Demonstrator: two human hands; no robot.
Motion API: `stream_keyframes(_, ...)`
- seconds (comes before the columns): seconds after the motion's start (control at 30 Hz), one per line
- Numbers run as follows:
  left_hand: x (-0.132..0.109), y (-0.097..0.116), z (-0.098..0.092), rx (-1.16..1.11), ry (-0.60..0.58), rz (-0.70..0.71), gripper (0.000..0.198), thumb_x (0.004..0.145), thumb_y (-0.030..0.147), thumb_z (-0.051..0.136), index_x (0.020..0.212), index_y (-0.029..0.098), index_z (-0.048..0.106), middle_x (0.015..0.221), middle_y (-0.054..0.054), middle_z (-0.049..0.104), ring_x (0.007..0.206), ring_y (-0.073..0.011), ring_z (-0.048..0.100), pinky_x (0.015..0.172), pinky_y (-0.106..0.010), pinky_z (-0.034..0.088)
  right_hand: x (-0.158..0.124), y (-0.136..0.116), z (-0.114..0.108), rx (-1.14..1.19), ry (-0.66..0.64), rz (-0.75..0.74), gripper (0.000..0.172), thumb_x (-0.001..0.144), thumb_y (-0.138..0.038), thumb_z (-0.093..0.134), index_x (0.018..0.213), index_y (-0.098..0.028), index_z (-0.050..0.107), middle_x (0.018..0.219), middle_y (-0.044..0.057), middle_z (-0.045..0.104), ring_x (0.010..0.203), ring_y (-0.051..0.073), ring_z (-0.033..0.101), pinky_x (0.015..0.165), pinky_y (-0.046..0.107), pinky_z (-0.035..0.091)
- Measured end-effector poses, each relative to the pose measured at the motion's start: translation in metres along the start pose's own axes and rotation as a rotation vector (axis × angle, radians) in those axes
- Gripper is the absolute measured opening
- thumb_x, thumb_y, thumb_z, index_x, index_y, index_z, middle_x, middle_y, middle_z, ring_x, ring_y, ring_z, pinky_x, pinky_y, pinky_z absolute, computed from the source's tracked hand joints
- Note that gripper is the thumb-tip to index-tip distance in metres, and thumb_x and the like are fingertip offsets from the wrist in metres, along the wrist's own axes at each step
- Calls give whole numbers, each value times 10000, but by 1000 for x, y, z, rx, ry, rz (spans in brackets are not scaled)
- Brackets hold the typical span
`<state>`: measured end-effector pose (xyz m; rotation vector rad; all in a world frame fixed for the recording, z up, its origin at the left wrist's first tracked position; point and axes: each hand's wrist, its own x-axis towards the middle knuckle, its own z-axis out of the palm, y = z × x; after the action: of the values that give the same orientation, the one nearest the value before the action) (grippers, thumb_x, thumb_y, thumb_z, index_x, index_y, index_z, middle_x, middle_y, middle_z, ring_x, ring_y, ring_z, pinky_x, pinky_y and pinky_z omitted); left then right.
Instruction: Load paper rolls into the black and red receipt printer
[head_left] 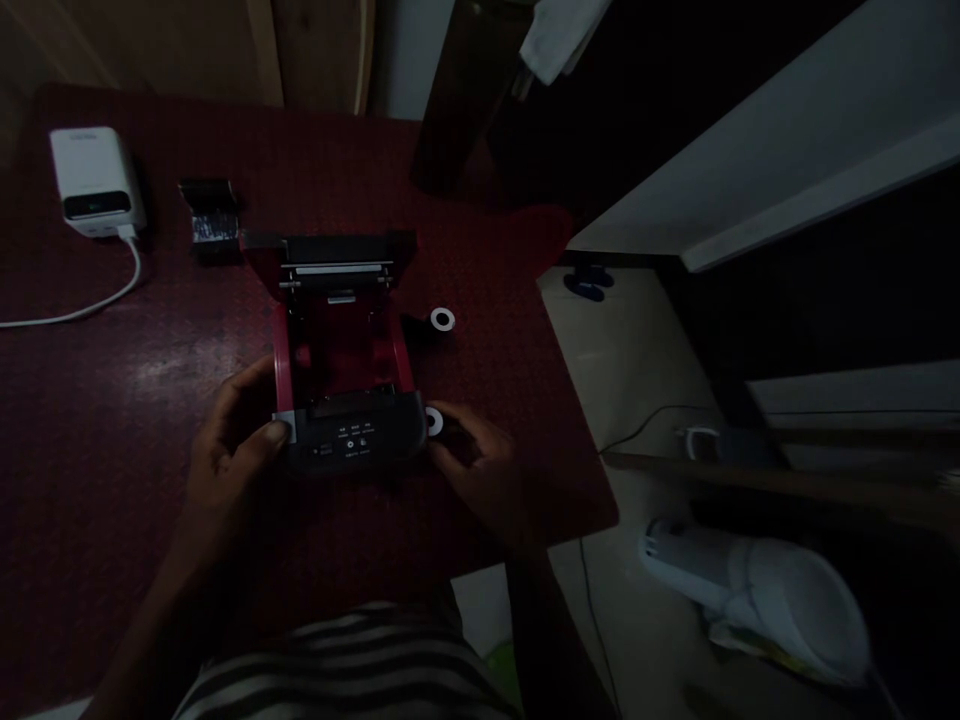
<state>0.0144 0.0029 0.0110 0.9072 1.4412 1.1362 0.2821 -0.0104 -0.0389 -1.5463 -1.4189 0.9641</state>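
A small red and black printer (pixel 341 370) with its lid flipped open sits in the middle of the dark red table (pixel 150 400). My left hand (pixel 232 440) grips its front left corner, thumb on the grey edge. My right hand (pixel 480 465) rests at the printer's front right corner, fingers curled by a small white ring (pixel 434 421). I cannot tell whether they hold that ring. A second white ring (pixel 442 319) lies on the table to the right of the printer.
A white box-shaped device (pixel 96 180) with a white cable (pixel 90 305) stands at the far left. A small dark object (pixel 212 220) lies behind the printer. The table's right edge drops to a pale floor with a white appliance (pixel 757 590).
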Motion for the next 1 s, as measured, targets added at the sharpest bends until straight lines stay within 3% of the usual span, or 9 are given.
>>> stream_keyframes(0.2,1,2,0,21,7,-8,566,915,530,883,1434,330,779,1525,-7,789,1482,-388,683,1152,-439,603,2,-12,-47,119,-195,175,709,778,-329,1017,1460,-335,824,1489,93,846,1179,288,861,1060,503,714)
stream_keyframes(0.3,2,1,0,2,-2,-23,549,929,511,874,1440,337,775,1499,-8,799,1461,-389,696,1135,-439,612,25,-15,-62,150,-145,165,491,853,-438,987,1318,-320,883,1358,84,885,1149,288,851,1049,510,706)
stream_keyframes(0.37,1,1,0,-7,-7,-17,552,943,511,868,1458,339,770,1500,-8,797,1462,-386,693,1141,-443,608,50,-11,-55,116,-22,96,361,935,-475,900,1249,-298,883,1301,82,886,1138,279,838,1034,501,693)
stream_keyframes(0.53,0,-1,-2,0,-14,-8,585,959,515,851,1513,353,757,1561,-7,771,1510,-403,659,1193,-483,581,111,13,-8,-40,73,-76,468,814,-327,886,1268,-248,802,1331,109,833,1196,311,782,1023,510,652)
stream_keyframes(0.63,0,-4,-5,-8,-31,-12,573,975,508,838,1525,370,756,1585,-1,757,1587,-424,596,1224,-497,570,123,21,7,-63,103,-91,306,832,-306,835,1128,-244,788,1202,88,840,1205,317,763,1141,553,593)
stream_keyframes(0.7,1,-6,-6,-20,-41,-8,573,981,490,834,1537,375,756,1608,1,743,1638,-426,545,1223,-488,575,118,16,3,-59,129,-80,257,880,-352,806,1112,-247,775,1152,76,843,1164,311,773,1133,556,600)
stream_keyframes(0.8,2,-9,-7,-38,-43,13,592,965,503,852,1534,364,766,1611,-28,738,1613,-429,574,1203,-497,600,95,-11,-22,16,125,-81,283,900,-366,839,1160,-268,784,1189,54,861,1155,293,802,1092,513,640)
stream_keyframes(0.9,2,-11,-6,-38,-42,6,623,957,535,864,1540,339,760,1602,-69,737,1536,-435,644,1174,-524,630,69,-60,-54,38,54,-153,331,911,-291,881,1235,-323,823,1248,16,877,1206,277,822,1091,464,663)
stream_keyframes(1.0,3,-13,-7,-28,-51,6,626,981,534,849,1567,345,740,1618,-73,728,1521,-431,661,1122,-514,662,57,-105,-66,-57,-213,-289,354,990,-320,865,1341,-345,831,1240,20,883,1161,289,837,1071,466,677)
